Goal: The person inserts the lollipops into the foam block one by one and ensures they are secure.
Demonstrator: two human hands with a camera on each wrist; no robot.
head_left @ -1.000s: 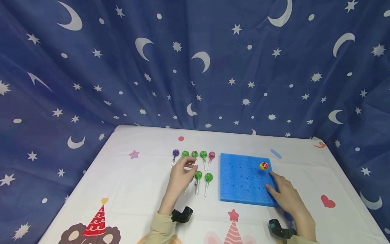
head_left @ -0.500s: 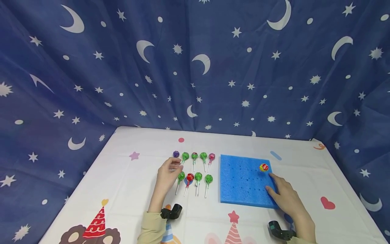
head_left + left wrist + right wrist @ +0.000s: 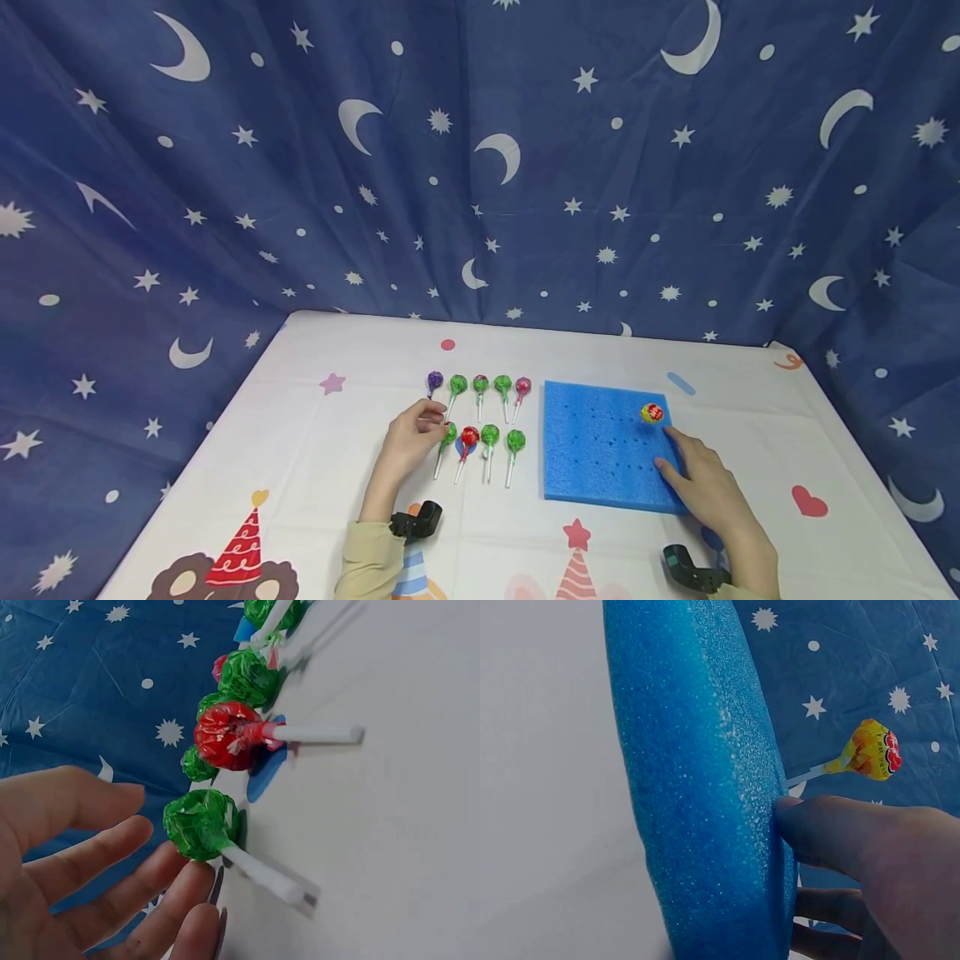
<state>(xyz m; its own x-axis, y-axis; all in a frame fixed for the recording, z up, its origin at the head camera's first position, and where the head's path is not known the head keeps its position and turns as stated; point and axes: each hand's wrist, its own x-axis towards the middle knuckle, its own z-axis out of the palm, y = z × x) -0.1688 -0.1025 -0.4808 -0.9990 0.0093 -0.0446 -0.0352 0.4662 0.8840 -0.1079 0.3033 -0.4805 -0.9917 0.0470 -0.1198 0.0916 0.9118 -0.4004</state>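
My left hand point(image 3: 408, 438) hovers by the left end of the lollipops, fingers loosely bent and apart. In the left wrist view, its fingertips are right beside a green lollipop point(image 3: 201, 825), and nothing shows between thumb and fingers; contact is unclear. A red lollipop point(image 3: 469, 437) lies beside that green one. Behind the hand is a purple lollipop point(image 3: 435, 381), its stick mostly hidden. My right hand point(image 3: 708, 479) rests at the right edge of a blue foam block point(image 3: 581, 450), thumb on its top. A yellow-and-red lollipop point(image 3: 870, 752) stands with its stick in the foam.
The other lollipops lie in two rows on the white printed tablecloth point(image 3: 315, 450), including a pink one point(image 3: 522, 387) at the back row's right end. Small holes dot the foam's top. A dark blue curtain point(image 3: 420, 167) with moons and stars hangs behind the table.
My left hand has moved left and slightly toward me, uncovering the red lollipop and the green ones it blocked. My right hand and the foam block have stayed in place.
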